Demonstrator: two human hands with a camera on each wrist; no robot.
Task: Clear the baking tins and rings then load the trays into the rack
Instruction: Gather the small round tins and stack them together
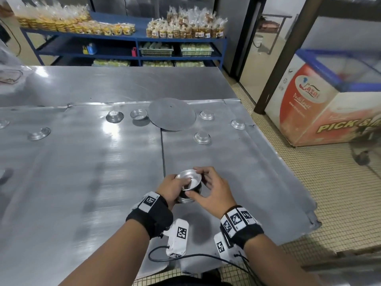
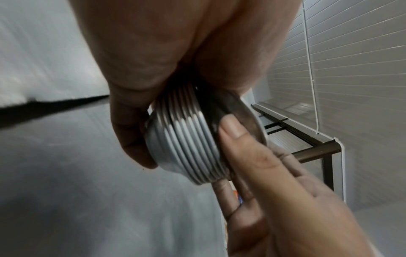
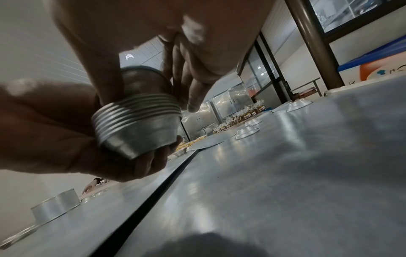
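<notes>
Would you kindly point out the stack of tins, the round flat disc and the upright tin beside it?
stack of tins (image 3: 140, 125), right wrist view, on its ribbed rims.
round flat disc (image 1: 172, 113), head view, centre.
upright tin (image 1: 138, 114), head view, inside.

Both forearms are bare, with no sleeves. Each wrist wears a black fabric band (image 1: 151, 216) carrying white square tags printed with black pixel markers. A white boxy camera unit (image 1: 178, 237) hangs under each wrist, also tagged. A thin black cable (image 1: 198, 255) loops from the 2 units toward the near edge.
</notes>
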